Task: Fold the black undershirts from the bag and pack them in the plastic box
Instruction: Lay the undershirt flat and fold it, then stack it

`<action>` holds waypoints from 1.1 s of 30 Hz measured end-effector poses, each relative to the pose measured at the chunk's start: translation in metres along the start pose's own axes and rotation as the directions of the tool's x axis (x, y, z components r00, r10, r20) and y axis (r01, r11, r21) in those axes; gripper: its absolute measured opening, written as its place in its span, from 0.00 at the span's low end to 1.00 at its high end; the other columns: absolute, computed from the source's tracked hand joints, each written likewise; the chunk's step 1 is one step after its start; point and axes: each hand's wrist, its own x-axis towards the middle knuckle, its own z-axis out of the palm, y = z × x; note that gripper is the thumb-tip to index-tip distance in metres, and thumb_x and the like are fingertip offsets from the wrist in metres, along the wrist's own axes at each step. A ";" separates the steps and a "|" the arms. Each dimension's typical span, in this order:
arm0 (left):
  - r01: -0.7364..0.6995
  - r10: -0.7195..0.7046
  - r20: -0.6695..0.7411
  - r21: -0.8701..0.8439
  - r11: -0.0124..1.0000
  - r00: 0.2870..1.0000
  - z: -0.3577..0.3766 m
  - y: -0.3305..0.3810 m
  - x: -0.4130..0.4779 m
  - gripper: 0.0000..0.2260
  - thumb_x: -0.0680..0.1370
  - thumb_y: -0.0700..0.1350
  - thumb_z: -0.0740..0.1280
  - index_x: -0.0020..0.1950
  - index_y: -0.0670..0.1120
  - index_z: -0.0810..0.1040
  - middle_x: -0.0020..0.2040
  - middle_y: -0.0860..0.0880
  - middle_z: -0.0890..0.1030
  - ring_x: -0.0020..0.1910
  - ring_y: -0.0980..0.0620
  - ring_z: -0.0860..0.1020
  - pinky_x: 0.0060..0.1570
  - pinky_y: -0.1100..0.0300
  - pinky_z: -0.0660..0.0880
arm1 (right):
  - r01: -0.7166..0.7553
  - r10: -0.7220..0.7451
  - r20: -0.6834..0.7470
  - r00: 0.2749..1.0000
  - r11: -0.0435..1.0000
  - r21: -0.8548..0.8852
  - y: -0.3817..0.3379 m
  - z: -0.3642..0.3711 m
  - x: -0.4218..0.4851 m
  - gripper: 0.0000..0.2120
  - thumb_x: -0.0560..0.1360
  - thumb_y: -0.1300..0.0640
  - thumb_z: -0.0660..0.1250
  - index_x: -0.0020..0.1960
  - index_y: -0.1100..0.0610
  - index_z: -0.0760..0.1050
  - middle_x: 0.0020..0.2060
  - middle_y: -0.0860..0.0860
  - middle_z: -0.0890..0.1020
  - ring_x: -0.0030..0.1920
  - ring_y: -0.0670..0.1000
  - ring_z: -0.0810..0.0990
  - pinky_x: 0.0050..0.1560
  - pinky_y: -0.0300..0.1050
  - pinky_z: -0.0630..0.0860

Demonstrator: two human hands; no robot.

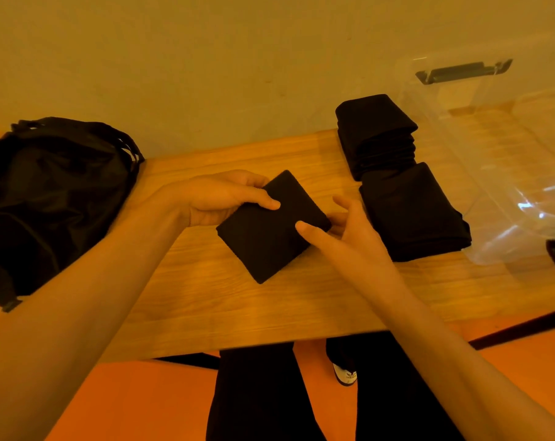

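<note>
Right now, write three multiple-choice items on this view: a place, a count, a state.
1. The black bag lies: A) at the left B) at the far right C) between the hands.
2. Folded piles beside the plastic box: A) none B) two C) five.
3. The held undershirt is: A) folded square B) spread flat C) crumpled.
Answers: A, it sits beyond the left hand; B, a far pile and a near pile; A, left and right hand pinch a compact square.
</note>
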 end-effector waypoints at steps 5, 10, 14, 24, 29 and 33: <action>-0.169 0.112 -0.152 -0.443 0.881 0.982 0.015 -0.022 -0.011 0.19 0.76 0.39 0.68 0.67 0.45 0.77 0.58 0.42 0.85 0.56 0.45 0.84 0.52 0.52 0.83 | -0.204 0.185 0.091 0.978 0.934 0.294 -0.017 0.001 0.016 0.36 0.72 0.48 0.77 0.74 0.51 0.66 0.51 0.46 0.82 0.54 0.47 0.82 0.61 0.49 0.78; -0.186 0.084 -0.191 -0.618 0.764 0.978 0.035 -0.046 -0.014 0.17 0.77 0.35 0.67 0.66 0.44 0.78 0.59 0.41 0.84 0.57 0.43 0.84 0.54 0.47 0.82 | -0.217 0.167 0.197 0.966 0.940 0.264 -0.010 0.003 0.019 0.10 0.76 0.51 0.74 0.56 0.50 0.82 0.48 0.46 0.87 0.49 0.45 0.86 0.52 0.44 0.82; -0.154 0.027 -0.202 -0.643 0.750 0.979 0.040 -0.055 -0.012 0.14 0.78 0.38 0.68 0.64 0.43 0.79 0.57 0.41 0.85 0.56 0.43 0.84 0.52 0.46 0.83 | -0.179 0.147 0.185 0.972 0.968 0.175 -0.002 0.005 0.018 0.08 0.77 0.50 0.72 0.55 0.51 0.82 0.48 0.48 0.86 0.49 0.47 0.85 0.50 0.43 0.82; -0.107 0.252 -0.729 0.240 0.965 0.636 0.039 -0.065 0.004 0.18 0.77 0.52 0.73 0.64 0.47 0.75 0.56 0.51 0.81 0.50 0.56 0.80 0.44 0.62 0.76 | 0.069 -0.192 -0.113 0.975 0.742 -0.667 0.009 0.008 0.020 0.25 0.78 0.41 0.67 0.69 0.53 0.69 0.54 0.50 0.79 0.56 0.51 0.78 0.47 0.46 0.78; -0.069 0.547 -0.619 0.625 0.778 0.563 0.078 -0.075 -0.023 0.25 0.84 0.56 0.58 0.79 0.47 0.63 0.78 0.51 0.65 0.74 0.55 0.65 0.70 0.60 0.64 | 0.584 -0.584 0.262 0.768 0.472 -0.660 0.001 0.011 0.047 0.21 0.85 0.48 0.55 0.74 0.53 0.70 0.73 0.54 0.72 0.74 0.55 0.67 0.73 0.53 0.65; 0.047 0.414 -0.462 0.710 0.702 0.784 0.101 -0.100 -0.020 0.29 0.85 0.59 0.46 0.81 0.49 0.36 0.82 0.52 0.36 0.80 0.58 0.37 0.79 0.59 0.39 | 0.677 -0.335 0.589 0.736 0.402 -0.617 -0.003 0.023 0.084 0.23 0.86 0.46 0.50 0.80 0.45 0.57 0.80 0.51 0.59 0.81 0.52 0.52 0.79 0.49 0.49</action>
